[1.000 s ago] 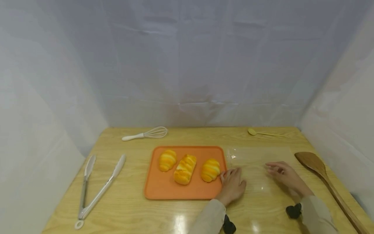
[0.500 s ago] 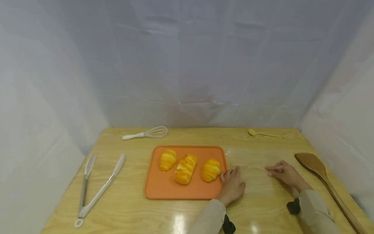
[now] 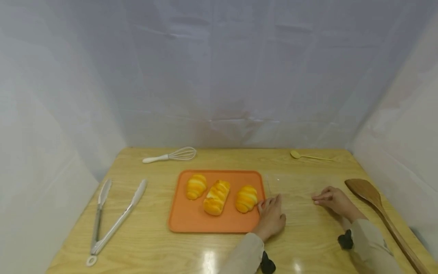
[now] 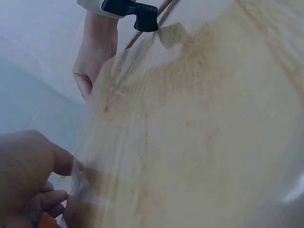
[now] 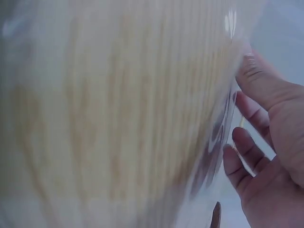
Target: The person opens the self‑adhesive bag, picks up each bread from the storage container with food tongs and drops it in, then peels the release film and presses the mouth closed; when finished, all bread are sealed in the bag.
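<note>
A clear plastic bag [image 3: 295, 207] lies on the wooden table, right of the orange tray [image 3: 191, 224]. My right hand [image 3: 337, 203] pinches its right part between thumb and fingers; in the right wrist view the thumb [image 5: 261, 85] lies against the film. My left hand [image 3: 271, 219] rests over the bag's left edge, its outer fingers touching the tray's right rim with the forefinger stretched forward. Creased film meets a fingertip in the left wrist view. On the tray sit two croissant-shaped breads [image 3: 196, 187] [image 3: 246, 198] and a longer bread loaf [image 3: 216, 198].
A white whisk [image 3: 171, 155] lies behind the tray, and a gold spoon [image 3: 309, 156] at the back right. Metal tongs [image 3: 113, 228] lie spread at the left. The wooden spatula [image 3: 380, 205] lies along the right edge. White sheeting surrounds the table.
My right hand's fingers have drawn together into a pinch on the bag, and that hand has moved slightly. The left hand has stayed almost in place; the breads and utensils have not moved.
</note>
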A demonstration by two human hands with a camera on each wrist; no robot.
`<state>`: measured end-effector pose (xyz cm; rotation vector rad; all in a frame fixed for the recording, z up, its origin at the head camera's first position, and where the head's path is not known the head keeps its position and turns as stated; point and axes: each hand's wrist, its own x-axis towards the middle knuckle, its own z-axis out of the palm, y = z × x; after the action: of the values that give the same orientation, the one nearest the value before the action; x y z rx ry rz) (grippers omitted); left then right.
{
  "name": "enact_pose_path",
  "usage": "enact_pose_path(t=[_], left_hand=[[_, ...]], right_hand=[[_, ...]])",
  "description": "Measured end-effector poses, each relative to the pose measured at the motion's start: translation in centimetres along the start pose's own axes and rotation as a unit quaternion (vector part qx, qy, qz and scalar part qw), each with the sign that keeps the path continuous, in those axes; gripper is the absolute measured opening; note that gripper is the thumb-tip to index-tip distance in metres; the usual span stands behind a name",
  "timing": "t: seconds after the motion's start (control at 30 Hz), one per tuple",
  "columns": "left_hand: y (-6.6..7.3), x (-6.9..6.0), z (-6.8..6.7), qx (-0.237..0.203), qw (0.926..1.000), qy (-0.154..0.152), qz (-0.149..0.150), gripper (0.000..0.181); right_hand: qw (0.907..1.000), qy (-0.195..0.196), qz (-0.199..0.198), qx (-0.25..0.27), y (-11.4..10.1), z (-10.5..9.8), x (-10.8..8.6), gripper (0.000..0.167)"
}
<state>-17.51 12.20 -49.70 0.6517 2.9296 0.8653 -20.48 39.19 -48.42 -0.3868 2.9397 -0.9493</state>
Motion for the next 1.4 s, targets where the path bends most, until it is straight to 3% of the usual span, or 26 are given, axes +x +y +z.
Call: enact_pose_path(t=[0.2,0.37,0.6,0.83,0.97,1.17,1.3,1.4], left_hand=[[0.2,0.1,0.1,-0.008,0.9999,-0.009,-0.011,0.057],[0.2,0.1,-0.1,-0.046,0.9985,-0.023,-0.021,0.055],[0.0,0.1,-0.3,-0.098,0.9947,-0.018,-0.024,0.055],[-0.4,0.2,-0.5,-0.143,0.9883,-0.039,-0.038,0.061],[-0.5,0.3,-0.6,-0.127,0.9901,-0.051,-0.03,0.059],[-0.6,0.3,-0.5,-0.108,0.9931,-0.044,-0.012,0.057],[-0.6,0.3,-0.5,-0.102,0.9942,-0.035,-0.003,0.056],[-0.5,0.3,-0.6,-0.109,0.9931,-0.041,-0.008,0.057]], right_hand=[[0.9992,0.036,-0.013,0.008,0.5,0.1,-0.5,0.019],[0.9962,0.077,-0.017,0.036,0.6,0.0,-1.4,0.018],[0.9888,0.125,-0.048,0.066,0.4,0.1,-2.1,0.019],[0.9869,0.131,0.007,0.094,0.0,-0.5,-2.4,0.027],[0.9869,0.144,-0.043,0.059,-0.4,-0.6,-2.0,0.018],[0.9772,0.167,-0.13,-0.012,-0.9,-0.4,-1.4,0.013],[0.9721,0.175,-0.153,-0.032,-1.0,-0.2,-1.2,0.011],[0.9763,0.172,-0.132,-0.003,-1.1,-0.1,-1.3,0.009]])
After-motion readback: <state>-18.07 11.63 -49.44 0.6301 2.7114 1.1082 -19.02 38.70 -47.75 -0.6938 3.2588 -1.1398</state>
